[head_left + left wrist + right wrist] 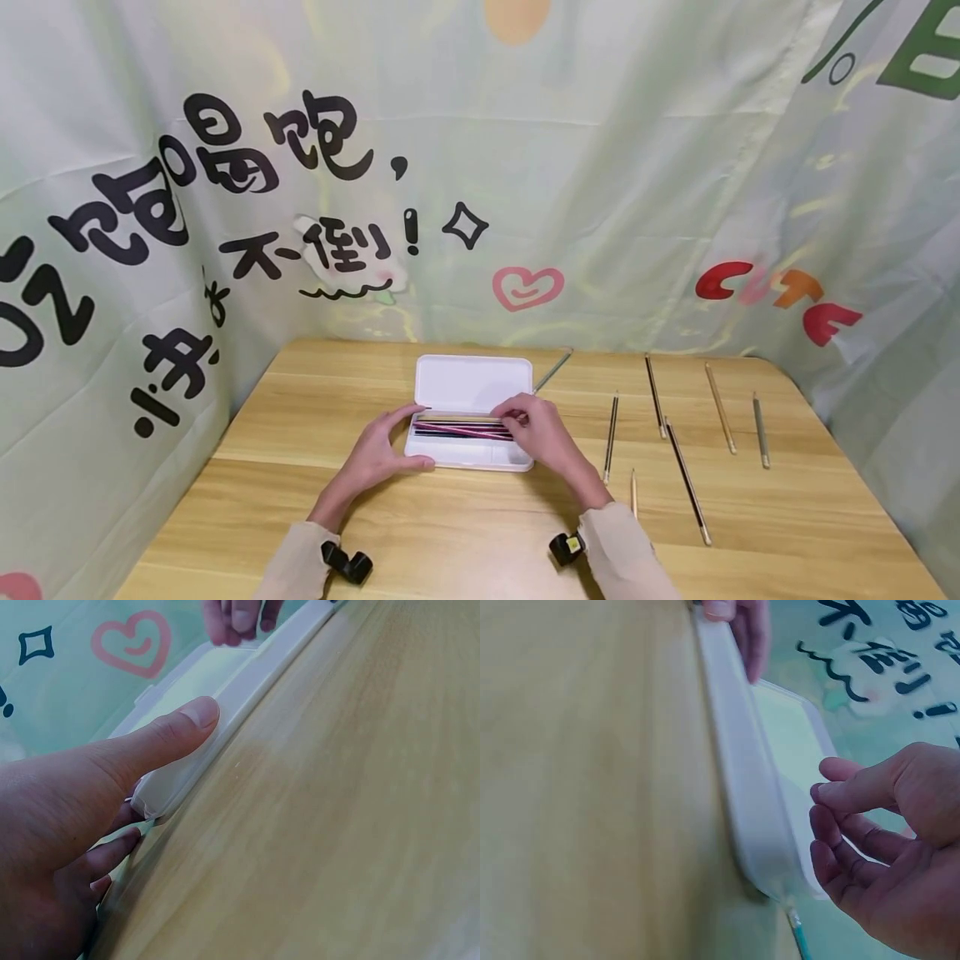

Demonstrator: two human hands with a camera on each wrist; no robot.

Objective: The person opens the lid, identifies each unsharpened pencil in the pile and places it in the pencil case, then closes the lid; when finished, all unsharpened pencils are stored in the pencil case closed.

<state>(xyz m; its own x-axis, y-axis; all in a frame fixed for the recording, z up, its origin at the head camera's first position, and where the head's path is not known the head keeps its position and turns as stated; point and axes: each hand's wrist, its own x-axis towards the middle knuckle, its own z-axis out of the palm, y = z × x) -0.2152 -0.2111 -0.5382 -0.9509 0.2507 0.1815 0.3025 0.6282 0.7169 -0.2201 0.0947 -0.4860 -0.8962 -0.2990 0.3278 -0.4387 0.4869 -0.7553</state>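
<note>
A white pencil case (450, 452) lies on the table with its lid (472, 383) raised at the back. Several pencils (457, 429), dark, pink and yellowish, lie lengthwise inside it. My left hand (375, 454) holds the case's left end, thumb on the front edge and fingers round the far side. In the left wrist view that thumb (199, 712) presses against the white wall. Over the right ends of the pencils is my right hand (543, 429), fingers loosely bent. The right wrist view shows no pencil between the fingertips of the right hand (885, 832).
A greenish pencil (553, 372) lies behind the case's right side. Several more lie spread over the right part of the table, among them a dark pencil (687, 482), a wood-coloured one (721, 408) and a grey one (761, 430). A printed curtain (637, 208) hangs behind.
</note>
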